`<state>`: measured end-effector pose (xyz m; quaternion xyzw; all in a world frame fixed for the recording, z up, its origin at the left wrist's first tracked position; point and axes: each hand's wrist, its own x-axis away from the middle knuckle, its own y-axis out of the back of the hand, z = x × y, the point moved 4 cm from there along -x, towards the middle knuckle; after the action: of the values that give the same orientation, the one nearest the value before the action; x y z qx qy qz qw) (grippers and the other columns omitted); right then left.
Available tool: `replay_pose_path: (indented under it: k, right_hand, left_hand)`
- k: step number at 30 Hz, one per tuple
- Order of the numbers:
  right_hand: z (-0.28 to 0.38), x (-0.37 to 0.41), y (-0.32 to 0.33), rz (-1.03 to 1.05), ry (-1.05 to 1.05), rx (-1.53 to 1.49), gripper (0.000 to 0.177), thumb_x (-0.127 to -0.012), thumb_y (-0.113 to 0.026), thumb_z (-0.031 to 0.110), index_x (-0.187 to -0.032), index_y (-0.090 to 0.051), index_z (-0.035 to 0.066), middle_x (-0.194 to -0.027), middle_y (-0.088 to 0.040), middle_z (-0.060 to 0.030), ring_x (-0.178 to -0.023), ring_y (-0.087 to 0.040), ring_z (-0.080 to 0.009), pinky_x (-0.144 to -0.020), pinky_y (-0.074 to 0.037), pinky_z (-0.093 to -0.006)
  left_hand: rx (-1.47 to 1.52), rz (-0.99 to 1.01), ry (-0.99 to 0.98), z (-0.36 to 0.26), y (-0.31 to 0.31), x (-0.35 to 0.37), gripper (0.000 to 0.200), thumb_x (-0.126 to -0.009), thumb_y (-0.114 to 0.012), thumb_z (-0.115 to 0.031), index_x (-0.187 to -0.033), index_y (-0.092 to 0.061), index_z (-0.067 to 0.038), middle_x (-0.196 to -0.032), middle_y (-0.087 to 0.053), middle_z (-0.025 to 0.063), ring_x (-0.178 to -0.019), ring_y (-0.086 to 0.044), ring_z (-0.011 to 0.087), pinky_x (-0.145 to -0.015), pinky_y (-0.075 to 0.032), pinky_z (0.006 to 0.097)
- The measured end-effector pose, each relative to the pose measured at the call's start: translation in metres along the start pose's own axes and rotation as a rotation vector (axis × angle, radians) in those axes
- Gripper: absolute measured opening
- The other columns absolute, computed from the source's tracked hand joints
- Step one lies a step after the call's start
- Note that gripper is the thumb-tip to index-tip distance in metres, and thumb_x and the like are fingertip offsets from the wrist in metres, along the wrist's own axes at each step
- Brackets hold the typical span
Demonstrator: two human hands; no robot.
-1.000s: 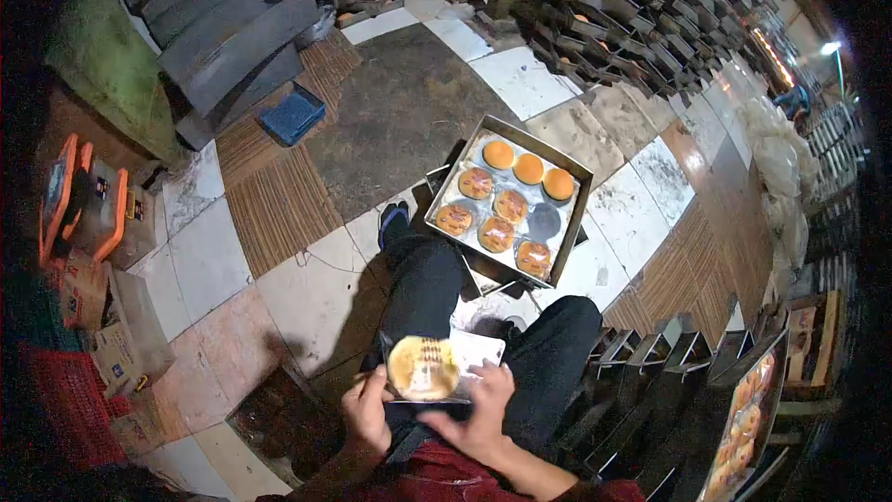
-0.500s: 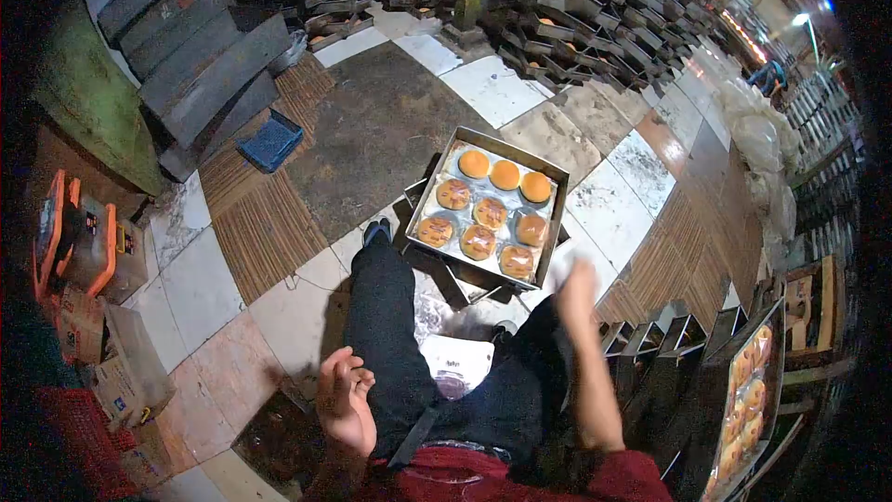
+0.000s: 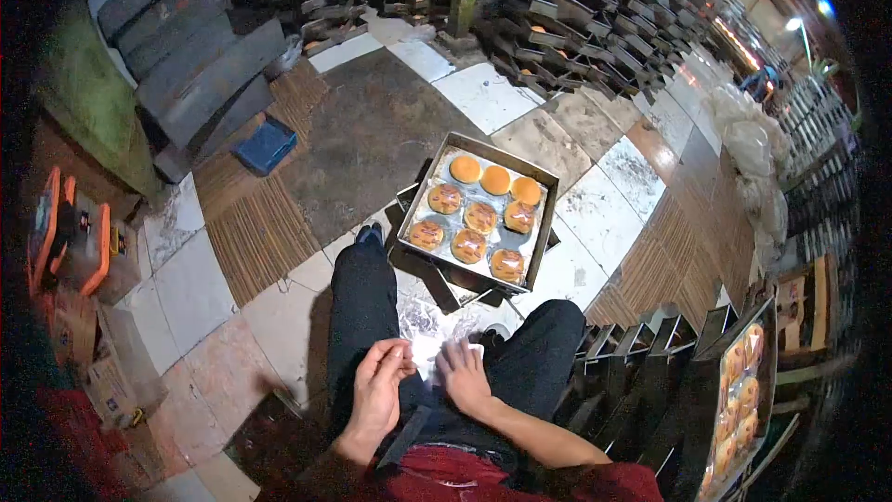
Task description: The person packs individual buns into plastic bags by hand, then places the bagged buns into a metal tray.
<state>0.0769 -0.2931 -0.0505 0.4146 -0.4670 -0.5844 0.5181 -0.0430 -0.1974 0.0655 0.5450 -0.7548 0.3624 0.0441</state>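
My right hand (image 3: 465,379) is spread, slightly blurred, over the white packet of printed plastic wrappers (image 3: 426,351) between my thighs. Close to its left, my left hand (image 3: 376,400) has thumb and fingers pinched together; I cannot tell what is in the pinch. Beyond my knees stands a square metal pan (image 3: 503,151), tilted in view on a dark support. Inside it, plain golden buns (image 3: 495,179) form the far row. The nearer two rows hold buns in clear printed wrappers (image 3: 480,217).
At right, a second tray of wrapped buns (image 3: 739,395) leans beside a row of dark metal trays (image 3: 641,339). A blue plastic basket (image 3: 264,144) lies on the floor ahead left. Orange-edged containers (image 3: 96,251) and cardboard boxes (image 3: 111,386) stand at left. Stacked trays (image 3: 595,28) line the back.
My right hand has swung from beside the pan to the packet between my legs. My left hand has moved right and its fingers have come together.
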Motion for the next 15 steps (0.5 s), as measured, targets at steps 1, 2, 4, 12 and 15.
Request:
replay_pose_path:
  k: [1,2,4,12,15]
  right_hand:
    - [0.004,0.003,-0.009,0.263,0.054,0.014,0.032,-0.077,-0.047,0.010,-0.107,-0.053,0.002,-0.120,-0.045,-0.0139,-0.122,-0.032,-0.0365,-0.100,-0.026,-0.0514]
    - [0.007,0.003,-0.006,0.266,0.061,0.015,0.032,-0.077,-0.047,0.010,-0.107,-0.053,0.002,-0.120,-0.045,-0.0139,-0.122,-0.032,-0.0365,-0.100,-0.026,-0.0514]
    - [0.019,0.007,0.011,0.230,0.203,-0.190,0.030,-0.076,-0.048,0.009,-0.104,-0.052,-0.001,-0.113,-0.047,-0.0159,-0.117,-0.036,-0.0374,-0.098,-0.029,-0.0485]
    - [-0.013,-0.013,0.005,0.653,0.007,-0.305,0.021,-0.074,-0.061,0.023,-0.074,-0.057,0.002,-0.079,-0.060,-0.0154,-0.076,-0.058,-0.0315,-0.065,-0.042,-0.0433]
    - [-0.005,-0.020,0.018,0.479,0.187,-0.027,0.008,-0.065,-0.059,0.009,-0.071,-0.061,0.005,-0.068,-0.061,-0.0138,-0.065,-0.061,-0.0308,-0.062,-0.046,-0.0407]
  left_hand:
    - [0.017,-0.024,0.013,0.002,0.005,-0.002,0.016,-0.090,-0.047,-0.014,-0.099,-0.055,-0.003,-0.085,-0.056,0.0046,-0.078,-0.054,0.0135,-0.073,-0.044,0.0272]
    - [0.021,-0.031,0.010,0.002,0.008,-0.003,0.016,-0.090,-0.047,-0.014,-0.099,-0.055,-0.003,-0.085,-0.056,0.0046,-0.078,-0.054,0.0135,-0.073,-0.044,0.0272]
    - [0.034,-0.048,0.031,0.002,0.014,-0.002,0.016,-0.090,-0.048,-0.015,-0.098,-0.055,-0.004,-0.085,-0.056,0.0046,-0.077,-0.054,0.0133,-0.073,-0.044,0.0267]
    - [0.010,-0.087,0.097,0.004,0.032,-0.016,0.018,-0.090,-0.047,-0.016,-0.099,-0.055,-0.004,-0.086,-0.057,0.0044,-0.077,-0.055,0.0127,-0.072,-0.044,0.0261]
    - [-0.036,-0.055,0.113,0.006,0.032,-0.021,0.018,-0.091,-0.047,-0.017,-0.100,-0.054,-0.004,-0.087,-0.058,0.0044,-0.078,-0.055,0.0131,-0.072,-0.045,0.0263]
